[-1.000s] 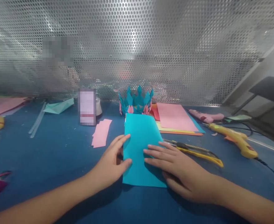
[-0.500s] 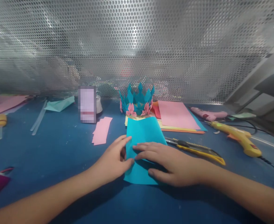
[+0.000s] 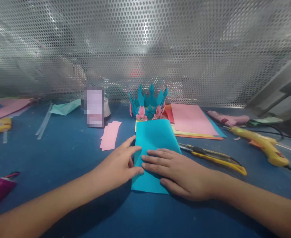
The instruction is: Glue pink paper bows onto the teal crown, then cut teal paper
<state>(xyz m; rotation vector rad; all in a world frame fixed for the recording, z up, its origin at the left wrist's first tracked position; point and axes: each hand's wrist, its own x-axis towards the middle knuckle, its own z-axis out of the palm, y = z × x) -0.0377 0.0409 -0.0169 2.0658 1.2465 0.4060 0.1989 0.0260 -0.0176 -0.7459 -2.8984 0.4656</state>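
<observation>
A folded sheet of bright blue paper (image 3: 155,132) lies on the table in front of me. My left hand (image 3: 120,162) rests along its left edge, fingers apart, with the thumb and index finger over the paper. Flat on the middle of the sheet is my right hand (image 3: 177,172), its fingers stretched out to the left and the thumb lower down. Just beyond the sheet stands a blue paper crown (image 3: 147,102) with pink paper flowers around its base. A yellow utility knife (image 3: 215,157) lies to the right of the sheet, its tip close to the paper's edge.
Pink paper strips (image 3: 110,135) lie left of the sheet. Behind them stand a blurred-out upright panel (image 3: 94,107) and a white spool (image 3: 107,107). A stack of coloured paper (image 3: 192,119), a yellow glue gun (image 3: 262,143) and a pink one (image 3: 227,117) are at right. A perforated metal wall closes the back.
My right hand has flattened more onto the blue paper and its fingers have drawn closer together. The left hand's fingers have spread a little. The whole view has shifted slightly.
</observation>
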